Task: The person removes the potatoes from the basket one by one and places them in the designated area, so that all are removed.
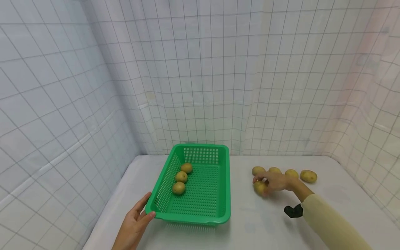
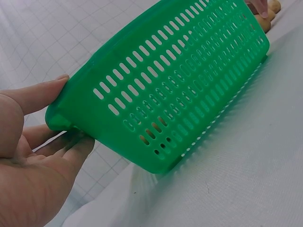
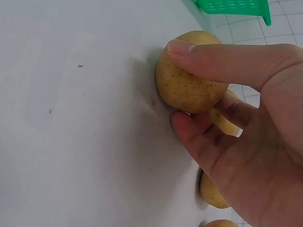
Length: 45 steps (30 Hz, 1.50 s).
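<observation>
At its near left corner, my left hand [image 1: 133, 222] grips the rim of a green plastic basket [image 1: 190, 218], thumb over the edge and fingers beneath in the left wrist view. Three potatoes [image 1: 181, 176] lie in a line along the basket's left side. To the right of the basket, my right hand [image 1: 277, 182] holds another potato [image 3: 189, 78] between thumb and fingers, low over the white table. Just behind that hand, several potatoes [image 1: 308, 176] form a row, partly covered by it in the head view.
The white-covered table [image 1: 250, 229] carries basket and potatoes. Grid-patterned white sheeting [image 1: 200, 86] closes off the back and both sides. A small dark object [image 1: 293, 210] sits at the right sleeve's cuff. Tiny brown specks dot the table in the right wrist view.
</observation>
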{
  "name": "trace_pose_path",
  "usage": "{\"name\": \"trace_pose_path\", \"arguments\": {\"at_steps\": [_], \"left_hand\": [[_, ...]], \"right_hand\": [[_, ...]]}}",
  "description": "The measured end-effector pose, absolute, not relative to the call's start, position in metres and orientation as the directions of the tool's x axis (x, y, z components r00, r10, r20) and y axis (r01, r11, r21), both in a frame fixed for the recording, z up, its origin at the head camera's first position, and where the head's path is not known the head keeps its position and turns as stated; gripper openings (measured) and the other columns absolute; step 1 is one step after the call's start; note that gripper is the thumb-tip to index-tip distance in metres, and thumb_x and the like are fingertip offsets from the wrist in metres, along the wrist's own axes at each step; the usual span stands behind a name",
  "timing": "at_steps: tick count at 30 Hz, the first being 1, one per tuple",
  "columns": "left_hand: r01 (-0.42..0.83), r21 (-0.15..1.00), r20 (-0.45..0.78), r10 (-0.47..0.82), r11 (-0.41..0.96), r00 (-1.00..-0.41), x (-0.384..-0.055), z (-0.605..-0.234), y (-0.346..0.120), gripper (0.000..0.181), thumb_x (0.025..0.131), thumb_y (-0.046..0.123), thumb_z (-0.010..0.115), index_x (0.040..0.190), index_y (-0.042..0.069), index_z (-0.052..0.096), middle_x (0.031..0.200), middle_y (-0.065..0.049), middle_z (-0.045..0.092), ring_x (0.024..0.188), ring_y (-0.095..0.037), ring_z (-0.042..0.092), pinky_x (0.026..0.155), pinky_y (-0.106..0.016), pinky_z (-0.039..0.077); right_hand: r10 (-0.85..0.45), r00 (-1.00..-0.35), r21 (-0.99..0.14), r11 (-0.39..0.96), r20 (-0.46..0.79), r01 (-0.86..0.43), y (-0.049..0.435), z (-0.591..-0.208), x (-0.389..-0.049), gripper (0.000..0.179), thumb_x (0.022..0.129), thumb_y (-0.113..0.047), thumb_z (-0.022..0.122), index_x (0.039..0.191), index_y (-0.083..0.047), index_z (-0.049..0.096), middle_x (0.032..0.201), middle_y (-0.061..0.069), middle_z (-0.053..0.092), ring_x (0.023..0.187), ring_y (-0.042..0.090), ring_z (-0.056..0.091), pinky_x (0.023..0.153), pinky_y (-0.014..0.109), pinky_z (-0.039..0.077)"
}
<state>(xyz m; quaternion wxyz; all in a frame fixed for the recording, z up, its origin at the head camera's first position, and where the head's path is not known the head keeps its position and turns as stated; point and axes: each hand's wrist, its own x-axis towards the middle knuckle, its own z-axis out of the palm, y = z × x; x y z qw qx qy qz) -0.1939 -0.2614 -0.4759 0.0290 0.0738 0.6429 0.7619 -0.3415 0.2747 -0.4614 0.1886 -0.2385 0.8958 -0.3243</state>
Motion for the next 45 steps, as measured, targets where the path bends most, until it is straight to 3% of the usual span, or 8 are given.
{"name": "trace_pose_path", "arguments": {"at_steps": [7,14,24,34,38,45], "left_hand": [[0.057,0.983,0.084,0.149,-0.177,-0.985,-0.193,-0.474,-0.262,0.077,0.105,0.000,0.057,0.163,-0.006,0.006,0.166,-0.021,0.004,0.132,-0.005,0.051,0.105,-0.024,0.047],[0.075,0.981,0.102,0.152,-0.177,-0.983,-0.192,-0.473,-0.262,0.077,0.105,-0.002,0.056,0.162,-0.007,0.005,0.166,-0.023,0.003,0.131,-0.003,0.051,0.105,-0.025,0.046],[0.087,0.980,0.116,0.158,-0.179,-0.981,-0.193,-0.474,-0.263,0.077,0.105,-0.002,0.056,0.162,-0.008,0.005,0.165,-0.024,0.003,0.131,-0.003,0.051,0.105,-0.025,0.046],[0.086,0.982,0.112,0.153,-0.169,-0.982,-0.194,-0.474,-0.262,0.076,0.105,-0.002,0.056,0.162,-0.008,0.006,0.166,-0.024,0.004,0.131,-0.004,0.051,0.104,-0.024,0.046],[0.078,0.984,0.101,0.143,-0.160,-0.985,-0.193,-0.474,-0.261,0.076,0.105,0.000,0.057,0.162,-0.007,0.007,0.166,-0.023,0.005,0.131,-0.003,0.051,0.104,-0.024,0.047],[0.076,0.983,0.100,0.138,-0.167,-0.985,-0.194,-0.474,-0.260,0.076,0.105,-0.001,0.057,0.162,-0.007,0.007,0.166,-0.023,0.005,0.130,-0.002,0.052,0.104,-0.024,0.047]], "right_hand": [[-0.536,-0.814,-0.678,0.685,-0.222,-0.267,0.274,-0.458,-0.345,0.052,0.081,-0.014,0.088,0.127,-0.020,0.067,0.129,0.008,0.053,0.120,0.033,0.052,0.100,0.054,0.044],[-0.529,-0.821,-0.677,0.687,-0.215,-0.265,0.274,-0.456,-0.349,0.052,0.080,-0.017,0.087,0.128,-0.018,0.068,0.125,0.002,0.060,0.116,0.028,0.055,0.097,0.052,0.047],[-0.587,-0.780,-0.722,0.634,-0.217,-0.276,0.273,-0.444,-0.354,0.052,0.086,-0.016,0.084,0.133,-0.004,0.065,0.125,0.016,0.055,0.115,0.032,0.055,0.099,0.051,0.047],[-0.565,-0.801,-0.722,0.637,-0.199,-0.270,0.269,-0.439,-0.359,0.061,0.086,-0.020,0.083,0.140,-0.002,0.060,0.136,0.013,0.059,0.122,0.035,0.053,0.104,0.057,0.043],[-0.576,-0.794,-0.729,0.627,-0.195,-0.276,0.263,-0.434,-0.360,0.054,0.089,-0.022,0.081,0.136,-0.005,0.063,0.138,0.015,0.059,0.126,0.036,0.052,0.105,0.061,0.043],[-0.603,-0.774,-0.728,0.616,-0.190,-0.301,0.254,-0.422,-0.362,0.046,0.090,-0.018,0.079,0.133,-0.009,0.065,0.131,0.017,0.058,0.122,0.036,0.054,0.099,0.056,0.048]]}}
